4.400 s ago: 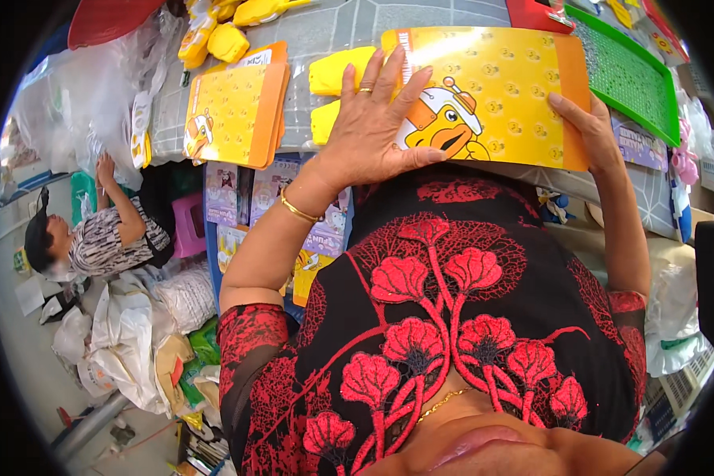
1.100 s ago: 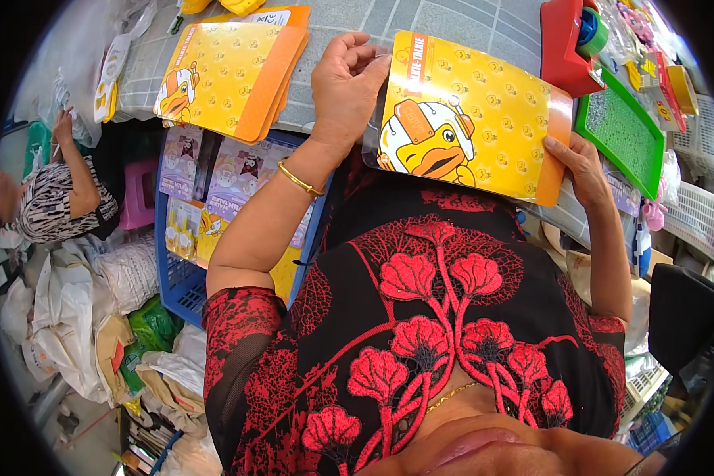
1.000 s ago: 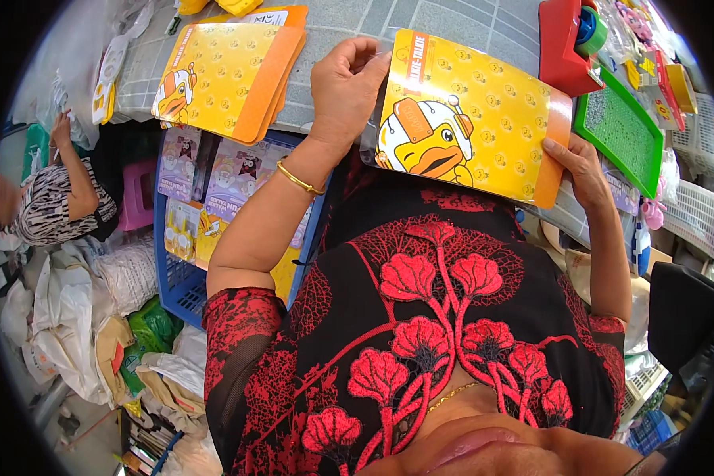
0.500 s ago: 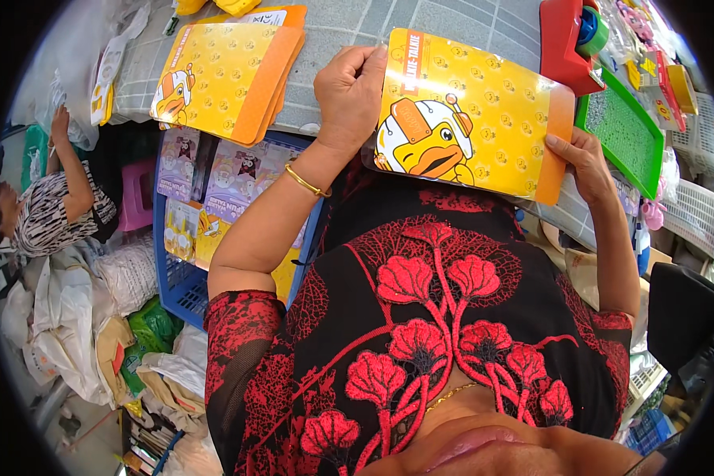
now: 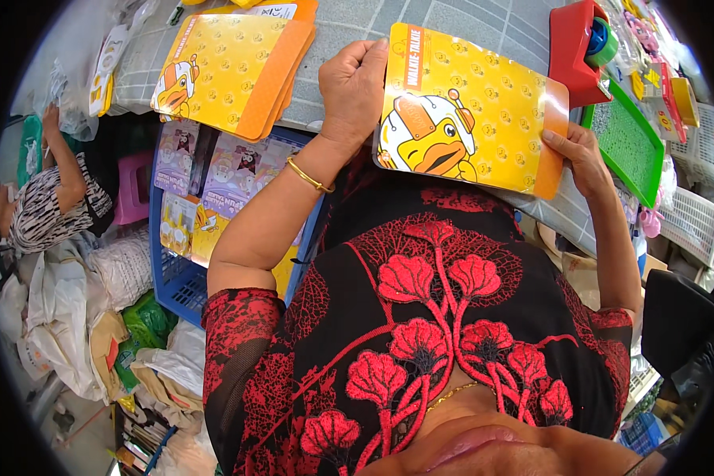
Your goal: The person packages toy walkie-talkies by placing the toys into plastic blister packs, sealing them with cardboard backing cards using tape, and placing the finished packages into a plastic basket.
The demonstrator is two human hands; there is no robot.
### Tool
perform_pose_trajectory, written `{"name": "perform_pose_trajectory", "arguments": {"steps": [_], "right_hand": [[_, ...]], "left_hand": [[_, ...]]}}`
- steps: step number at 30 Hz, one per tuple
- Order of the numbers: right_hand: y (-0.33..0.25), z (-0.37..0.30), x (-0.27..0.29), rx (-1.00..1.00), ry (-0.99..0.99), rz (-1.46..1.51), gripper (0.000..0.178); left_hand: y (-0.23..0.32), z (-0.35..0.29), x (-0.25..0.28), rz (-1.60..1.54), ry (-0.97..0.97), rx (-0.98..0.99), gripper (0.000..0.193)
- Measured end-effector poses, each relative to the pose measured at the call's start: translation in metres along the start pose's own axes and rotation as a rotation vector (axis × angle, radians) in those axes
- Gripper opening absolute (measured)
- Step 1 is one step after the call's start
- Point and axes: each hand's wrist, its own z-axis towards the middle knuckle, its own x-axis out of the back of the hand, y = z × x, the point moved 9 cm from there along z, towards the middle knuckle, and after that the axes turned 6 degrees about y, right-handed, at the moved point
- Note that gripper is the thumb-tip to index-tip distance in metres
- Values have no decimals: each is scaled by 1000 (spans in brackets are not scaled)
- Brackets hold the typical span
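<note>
Between both hands I hold a yellow printed card with a cartoon duck in a white helmet and an orange strip along its right edge. My left hand is closed on its left edge, thumb near the upper corner. My right hand pinches the orange edge at the lower right, thumb on the front and fingers behind. The card is tilted over the table's near edge; whether it is one sheet or several I cannot tell. Left of it lies a stack of matching yellow cards on the table.
A grey checked cloth covers the table. At right stand a red tape dispenser and a green tray. Below the stack is a blue crate with packaged toys. Another person works at far left, near a pink stool.
The view has shifted slightly. The card stays in both hands with almost the same grip, tilted a little differently. The other person's raised arm has moved slightly.
</note>
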Motion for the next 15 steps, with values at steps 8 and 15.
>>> {"name": "perform_pose_trajectory", "arguments": {"steps": [8, 15], "right_hand": [[1, 2, 10, -110, -47, -449, 41], [-8, 0, 11, 38, 34, -279, 33]], "left_hand": [[-3, 0, 1, -16, 7, 19, 25], [0, -2, 0, -55, -27, 17, 26]]}}
